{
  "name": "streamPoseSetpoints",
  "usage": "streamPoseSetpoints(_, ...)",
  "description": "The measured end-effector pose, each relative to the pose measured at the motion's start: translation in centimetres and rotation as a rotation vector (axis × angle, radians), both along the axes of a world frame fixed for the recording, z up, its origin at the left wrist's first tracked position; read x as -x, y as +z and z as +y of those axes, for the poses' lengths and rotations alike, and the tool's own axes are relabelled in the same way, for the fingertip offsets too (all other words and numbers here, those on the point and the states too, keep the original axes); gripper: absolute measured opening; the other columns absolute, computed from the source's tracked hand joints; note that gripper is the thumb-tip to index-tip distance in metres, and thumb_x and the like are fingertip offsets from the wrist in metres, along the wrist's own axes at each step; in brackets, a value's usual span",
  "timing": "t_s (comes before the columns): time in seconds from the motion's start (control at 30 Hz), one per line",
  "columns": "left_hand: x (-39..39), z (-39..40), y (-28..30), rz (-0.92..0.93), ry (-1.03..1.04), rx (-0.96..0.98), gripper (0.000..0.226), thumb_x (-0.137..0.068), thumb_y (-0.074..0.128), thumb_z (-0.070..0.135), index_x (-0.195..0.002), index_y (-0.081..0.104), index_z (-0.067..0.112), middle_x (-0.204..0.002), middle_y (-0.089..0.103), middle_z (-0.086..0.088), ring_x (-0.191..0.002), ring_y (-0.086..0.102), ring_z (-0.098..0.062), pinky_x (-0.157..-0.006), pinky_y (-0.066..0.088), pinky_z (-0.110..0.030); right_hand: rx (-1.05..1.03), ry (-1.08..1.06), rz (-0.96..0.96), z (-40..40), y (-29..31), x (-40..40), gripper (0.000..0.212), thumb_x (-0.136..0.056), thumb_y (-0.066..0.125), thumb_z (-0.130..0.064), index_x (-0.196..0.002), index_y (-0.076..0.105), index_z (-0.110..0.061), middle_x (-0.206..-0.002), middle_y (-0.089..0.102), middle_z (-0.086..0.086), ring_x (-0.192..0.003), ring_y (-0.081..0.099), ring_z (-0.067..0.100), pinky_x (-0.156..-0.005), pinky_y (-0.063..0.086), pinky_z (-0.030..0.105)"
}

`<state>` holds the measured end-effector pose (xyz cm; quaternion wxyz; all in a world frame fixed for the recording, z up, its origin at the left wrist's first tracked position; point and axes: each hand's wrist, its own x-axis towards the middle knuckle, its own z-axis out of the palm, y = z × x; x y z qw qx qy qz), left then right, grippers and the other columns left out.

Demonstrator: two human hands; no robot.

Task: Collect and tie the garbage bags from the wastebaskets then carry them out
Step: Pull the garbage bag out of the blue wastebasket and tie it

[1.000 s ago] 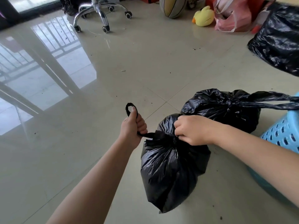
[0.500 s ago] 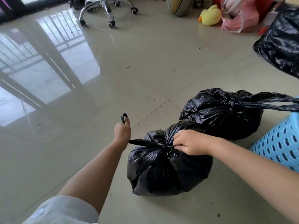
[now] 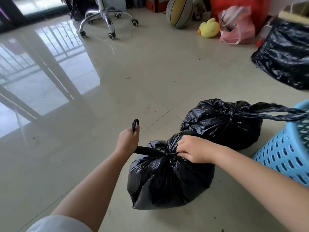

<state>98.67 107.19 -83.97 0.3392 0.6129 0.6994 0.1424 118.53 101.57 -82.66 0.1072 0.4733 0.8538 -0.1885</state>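
A full black garbage bag (image 3: 168, 178) sits on the tiled floor in front of me. My left hand (image 3: 127, 141) grips one twisted handle strip of this bag and holds it out to the left. My right hand (image 3: 194, 151) pinches the plastic at the bag's knotted neck. Right behind it lies a second black garbage bag (image 3: 219, 126), tied, its long handles draped to the right over the rim of a light blue perforated wastebasket (image 3: 284, 151).
A larger black bag (image 3: 284, 52) lies at the far right. Along the back stand an office chair base (image 3: 107, 19), a basketball (image 3: 179, 12), a yellow plush duck (image 3: 209, 28) and a pink plastic bag (image 3: 237, 25). Glossy floor spreads to the left.
The near bag, held off the floor a second ago, now rests on the tiles. Both hands keep their hold, the left still stretching the strip leftward.
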Motion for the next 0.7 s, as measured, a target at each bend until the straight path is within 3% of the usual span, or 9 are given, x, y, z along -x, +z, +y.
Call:
streamPoseSetpoints(0.07, -0.6, -0.2, 0.5, -0.022, -0.028, 0.007, 0.055, -0.101, 0.029, 0.030, -0.049, 0.022, 0.011, -0.050, 0.026, -0.005, -0.045, 0.023, -0.018, -0.047, 0.016, -0.030, -0.008, -0.006, -0.068, -0.4, 0.4, -0.3, 0.032, -0.098, 0.036, -0.026, -0.106, 0.060, -0.007, -0.106, 0.058, 0.004, -0.100, 0.043, 0.019, -0.096, 0.032, 0.025)
streamPoseSetpoints(0.13, -1.3, -0.6, 1.0, -0.087, -0.084, 0.032, 0.052, -0.100, 0.031, 0.031, -0.052, 0.025, 0.012, -0.051, 0.028, -0.004, -0.047, 0.025, -0.018, -0.049, 0.019, -0.029, -0.028, -0.018, -0.151, -0.9, 1.0, -1.1, 0.032, -0.098, 0.035, -0.028, -0.111, 0.059, -0.010, -0.117, 0.058, 0.003, -0.114, 0.045, 0.021, -0.097, 0.036, 0.031)
streamPoseSetpoints(0.23, -2.5, -0.7, 2.5, -0.218, -0.139, 0.039, 0.031, -0.098, 0.038, 0.025, -0.067, 0.040, 0.019, -0.058, 0.043, -0.001, -0.058, 0.044, -0.020, -0.064, 0.040, -0.029, 0.041, -0.088, -0.208, -1.1, 2.3, -2.7, 0.031, -0.096, 0.039, -0.031, -0.111, 0.059, -0.012, -0.116, 0.059, 0.004, -0.114, 0.050, 0.022, -0.095, 0.040, 0.034)
streamPoseSetpoints(0.3, -3.4, -0.5, 3.9, -0.256, -0.132, -0.017, 0.013, -0.097, 0.041, 0.022, -0.086, 0.047, 0.016, -0.063, 0.049, 0.002, -0.071, 0.053, -0.024, -0.072, 0.045, -0.033, 0.094, -0.150, -0.203, -0.8, 2.9, -3.7, 0.028, -0.095, 0.042, -0.029, -0.104, 0.061, -0.011, -0.111, 0.062, 0.006, -0.107, 0.055, 0.023, -0.090, 0.045, 0.036)
streamPoseSetpoints(0.4, -4.4, -0.4, 6.2, -0.061, -0.185, -0.195, 0.024, -0.096, 0.045, 0.022, -0.111, 0.057, 0.008, -0.085, 0.062, -0.006, -0.090, 0.057, -0.028, -0.071, 0.035, -0.025, 0.147, -0.229, -0.203, -0.6, 4.0, -4.8, 0.025, -0.094, 0.045, -0.026, -0.103, 0.061, -0.011, -0.109, 0.063, 0.007, -0.100, 0.057, 0.023, -0.084, 0.045, 0.035)
streamPoseSetpoints(0.47, -5.2, -0.5, 7.3, -0.009, -0.217, -0.287, 0.026, -0.095, 0.048, 0.021, -0.111, 0.062, 0.006, -0.106, 0.066, -0.010, -0.097, 0.059, -0.026, -0.074, 0.035, -0.023, 0.118, -0.275, -0.186, -0.5, 5.2, -5.6, 0.025, -0.094, 0.045, -0.026, -0.105, 0.061, -0.010, -0.110, 0.062, 0.007, -0.097, 0.056, 0.021, -0.081, 0.042, 0.031)
streamPoseSetpoints(0.53, -5.9, -0.6, 8.0, 0.065, -0.274, -0.354, 0.023, -0.093, 0.051, 0.019, -0.106, 0.065, 0.007, -0.110, 0.066, -0.012, -0.094, 0.058, -0.026, -0.072, 0.035, -0.023, 0.040, -0.324, -0.159, -0.3, 6.9, -6.7, 0.026, -0.094, 0.045, -0.026, -0.107, 0.061, -0.011, -0.112, 0.062, 0.006, -0.101, 0.055, 0.021, -0.083, 0.041, 0.031)
streamPoseSetpoints(0.63, -6.4, -0.7, 8.8, 0.300, -0.476, -0.224, 0.030, -0.091, 0.053, 0.029, -0.117, 0.058, 0.013, -0.118, 0.060, -0.008, -0.108, 0.056, -0.026, -0.082, 0.044, -0.029, -0.108, -0.388, -0.316, -0.5, 9.9, -8.7, 0.032, -0.091, 0.048, -0.031, -0.119, 0.055, -0.017, -0.124, 0.056, 0.003, -0.119, 0.048, 0.022, -0.097, 0.038, 0.035)
streamPoseSetpoints(0.7, -6.0, -0.4, 8.9, 0.616, -0.628, 0.014, 0.045, -0.087, 0.058, 0.033, -0.128, 0.049, 0.018, -0.129, 0.053, -0.005, -0.120, 0.049, -0.026, -0.094, 0.045, -0.036, -0.173, -0.439, -0.510, -0.9, 11.0, -10.4, 0.043, -0.088, 0.052, -0.034, -0.129, 0.046, -0.021, -0.132, 0.049, 0.000, -0.126, 0.040, 0.022, -0.103, 0.034, 0.037)
